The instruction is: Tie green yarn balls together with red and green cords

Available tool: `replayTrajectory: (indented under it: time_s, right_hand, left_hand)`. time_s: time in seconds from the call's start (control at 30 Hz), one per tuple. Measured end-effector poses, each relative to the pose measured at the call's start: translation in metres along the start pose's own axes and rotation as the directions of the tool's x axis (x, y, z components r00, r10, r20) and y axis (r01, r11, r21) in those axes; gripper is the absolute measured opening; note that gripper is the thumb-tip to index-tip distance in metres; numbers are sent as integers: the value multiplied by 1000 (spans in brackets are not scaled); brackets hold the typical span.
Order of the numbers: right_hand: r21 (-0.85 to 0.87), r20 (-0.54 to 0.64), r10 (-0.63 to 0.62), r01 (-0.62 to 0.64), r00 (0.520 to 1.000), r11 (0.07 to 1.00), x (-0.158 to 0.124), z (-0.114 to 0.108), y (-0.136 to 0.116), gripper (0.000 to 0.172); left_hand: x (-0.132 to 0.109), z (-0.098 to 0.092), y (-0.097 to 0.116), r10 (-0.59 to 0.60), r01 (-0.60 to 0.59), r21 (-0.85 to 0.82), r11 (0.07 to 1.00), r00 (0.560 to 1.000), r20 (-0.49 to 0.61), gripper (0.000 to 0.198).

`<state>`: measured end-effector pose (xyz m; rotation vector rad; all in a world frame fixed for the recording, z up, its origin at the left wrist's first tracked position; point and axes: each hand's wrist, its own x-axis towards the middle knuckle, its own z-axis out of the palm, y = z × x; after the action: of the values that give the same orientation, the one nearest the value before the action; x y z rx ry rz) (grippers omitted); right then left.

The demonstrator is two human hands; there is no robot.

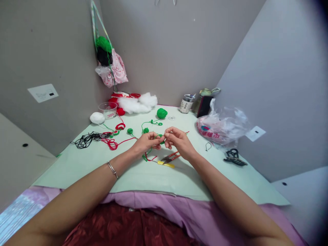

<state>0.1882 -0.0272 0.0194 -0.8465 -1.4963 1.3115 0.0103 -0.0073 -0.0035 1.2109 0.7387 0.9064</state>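
Over the middle of the table, my left hand [151, 140] pinches a small piece of green yarn work [162, 138]. My right hand [178, 139] meets it there, thumb and forefinger closed at the same spot; whatever is between those fingertips is too small to make out. Below the hands lie thread snips with orange handles [173, 156] and a yellow-handled crochet hook [166, 164]. Short red and green yarn ends [150, 158] are beside them. Two small green yarn balls [130, 131] sit left of my hands, and a larger green ball [162, 113] rests behind.
At left are tangled black yarn [89, 139], red yarn [112, 144], a white ball [97, 118] and a clear tub [108, 110]. White stuffing [137, 103] lies at the back. A pen tin [186, 104], plastic bag [220, 126] and black hair claw [235, 158] stand right.
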Motion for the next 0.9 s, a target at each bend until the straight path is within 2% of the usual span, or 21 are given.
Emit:
replayTrajectory:
  time_s: [0.1, 0.23, 0.3, 0.37, 0.43, 0.5, 0.57, 0.67, 0.77, 0.9]
  right_hand:
    - [102, 4, 85, -85, 996, 991, 0, 0, -5, 21]
    - [138, -7, 52, -50, 999, 989, -2, 0, -12, 18]
    - [53, -19, -2, 3, 1000, 999, -3, 0, -15, 17]
    - [-151, -46, -91, 83, 995, 985, -4, -1, -16, 17]
    - [-428, -52, -230, 186, 972, 885, -6, -1, -15, 16]
    - [-658, -13, -364, 266, 931, 705, -7, -2, -13, 15]
    - [-797, 47, -443, 301, 895, 524, -8, -4, -10, 15]
    - [-890, 110, -494, 307, 862, 337, -7, -6, -8, 18]
    - [-915, 151, -504, 313, 850, 255, -7, -7, -7, 19]
    - [-917, 173, -490, 322, 855, 238, -7, -8, -7, 19]
  left_hand:
    - [1, -1, 0, 15, -15, 2, 1000, 1000, -9, 38]
    - [2, -3, 3, 53, -50, 47, 998, 997, -63, 35]
    - [1, -3, 5, 73, -70, 45, 997, 994, -81, 34]
    - [0, -4, 7, 75, -73, 24, 997, 994, -85, 33]
    - [-1, -4, 8, 68, -69, -3, 998, 994, -86, 33]
    - [-1, -4, 7, 65, -67, -25, 997, 994, -91, 33]
    - [0, -5, 7, 66, -69, -25, 997, 993, -99, 33]
    - [0, -5, 7, 76, -77, -8, 997, 990, -119, 32]
    - [1, -6, 8, 87, -87, 5, 996, 988, -130, 31]
    - [1, -7, 7, 93, -90, 27, 996, 986, -140, 30]
